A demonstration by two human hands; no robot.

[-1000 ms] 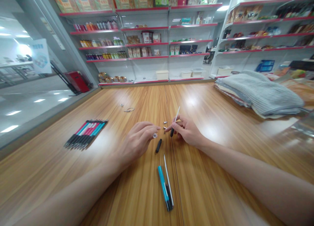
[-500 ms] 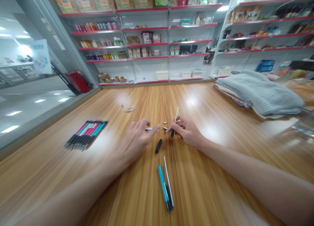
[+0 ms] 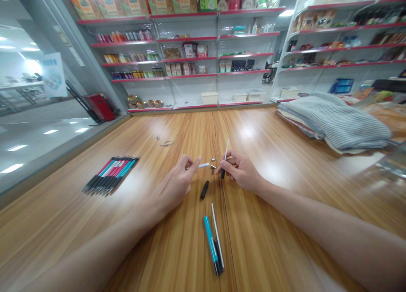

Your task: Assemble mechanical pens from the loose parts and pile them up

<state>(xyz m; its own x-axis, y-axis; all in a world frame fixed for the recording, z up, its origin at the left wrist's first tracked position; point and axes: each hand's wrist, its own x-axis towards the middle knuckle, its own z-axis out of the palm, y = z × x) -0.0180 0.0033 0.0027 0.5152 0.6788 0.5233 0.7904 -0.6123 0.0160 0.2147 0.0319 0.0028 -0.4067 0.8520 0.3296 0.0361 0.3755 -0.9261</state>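
My left hand [image 3: 182, 176] is closed, thumb and fingers pinching a thin white pen refill [image 3: 204, 165] whose free end points right. My right hand [image 3: 239, 167] is closed around a black pen grip [image 3: 223, 172], from which a white refill [image 3: 226, 149] sticks up, leaning slightly. Between the hands lie small silver pen tips [image 3: 212, 167]. A loose black grip [image 3: 204, 189] rests just below them. Nearer to me lie a blue pen barrel [image 3: 209, 237] with a black end and, alongside it, another white refill [image 3: 216, 228].
A row of red and blue pens [image 3: 111, 173] lies at the left of the wooden table [image 3: 269, 241]. Beyond my left hand is a thin wire loop [image 3: 166, 143]. Folded striped cloth [image 3: 336, 120] is stacked at the far right. Stocked shelves [image 3: 187, 58] stand behind the table.
My left hand has closed its fingers on the white refill, which now sticks out farther to the right. My right hand stays nearly in place with its grip and refill.
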